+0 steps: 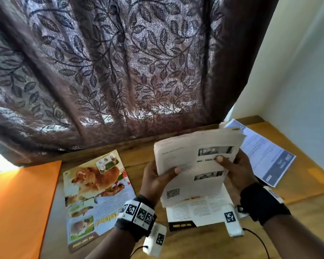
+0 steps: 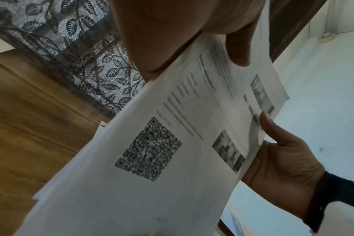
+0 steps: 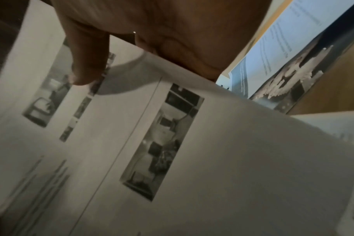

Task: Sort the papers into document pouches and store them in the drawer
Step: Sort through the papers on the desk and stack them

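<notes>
white stack of papers (image 1: 193,165) held above the wooden table (image 1: 204,243), left hand (image 1: 154,181) and right hand (image 1: 236,170) both pinching its edges, thumbs on top; an orange sheet (image 1: 21,206), possibly a pouch, lies far left.

The stack of papers (image 1: 193,165) hides the fingers of both hands: only the left hand's (image 1: 153,181) thumb and the right hand's (image 1: 236,171) thumb show on its top sheet, and what the fingers do underneath cannot be told. Its printed lines are blurred beyond reading, and its far edge smears. It covers most of a leaflet (image 1: 187,214) near the desk's (image 1: 204,243) front edge. The orange pouch (image 1: 21,204) at the desk's left edge is cut off by the picture's left and bottom edges. The curtain (image 1: 105,71) hides the desk's back edge.
</notes>
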The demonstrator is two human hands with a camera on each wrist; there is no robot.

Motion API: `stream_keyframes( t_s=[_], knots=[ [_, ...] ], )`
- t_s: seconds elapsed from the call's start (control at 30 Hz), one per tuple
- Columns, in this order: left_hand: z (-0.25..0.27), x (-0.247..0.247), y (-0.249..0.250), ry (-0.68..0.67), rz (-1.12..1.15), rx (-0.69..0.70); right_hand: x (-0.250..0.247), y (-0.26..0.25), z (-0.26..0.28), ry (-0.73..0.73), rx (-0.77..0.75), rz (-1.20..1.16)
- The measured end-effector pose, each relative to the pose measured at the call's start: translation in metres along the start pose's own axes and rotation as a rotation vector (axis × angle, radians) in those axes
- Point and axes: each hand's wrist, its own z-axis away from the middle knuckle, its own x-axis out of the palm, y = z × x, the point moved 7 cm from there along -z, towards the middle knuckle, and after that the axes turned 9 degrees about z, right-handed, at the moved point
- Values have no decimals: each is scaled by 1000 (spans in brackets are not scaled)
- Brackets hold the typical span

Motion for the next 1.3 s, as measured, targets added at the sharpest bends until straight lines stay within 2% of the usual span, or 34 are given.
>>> stream_keyframes(
  t_s=[0.1,0.23,0.37,0.5,0.63,0.8,0.87,0.97,1.03,1.17,1.3],
  knots=[
    [0,4,6,-53,1,19,-4,-7,-4,-35,-11,-54],
    [-1,10,3,-95,-12,33,-7,5,-7,-78,-7,2],
    [-1,7,-8,-49,-17,17,-2,25,1,-127,77,83],
    [0,4,-22,-77,-47,-26,-7,47,5,-218,168,163],
    [3,1,-35,-11,-55,-43,-15,64,10,-212,178,343],
    [0,9,-40,45,-68,-45,-24,54,6,-135,116,358],
    [1,7,-48,61,-99,-79,-26,61,6,-174,149,369],
    [6,2,-67,92,-173,-132,-31,85,15,-260,208,504],
    [7,-1,-73,122,-186,-130,-33,94,19,-286,234,462],
    [4,7,-70,168,-167,-84,-38,76,12,-259,265,335],
    [0,22,-79,238,-147,-113,-62,63,1,-192,270,371]
  ],
)
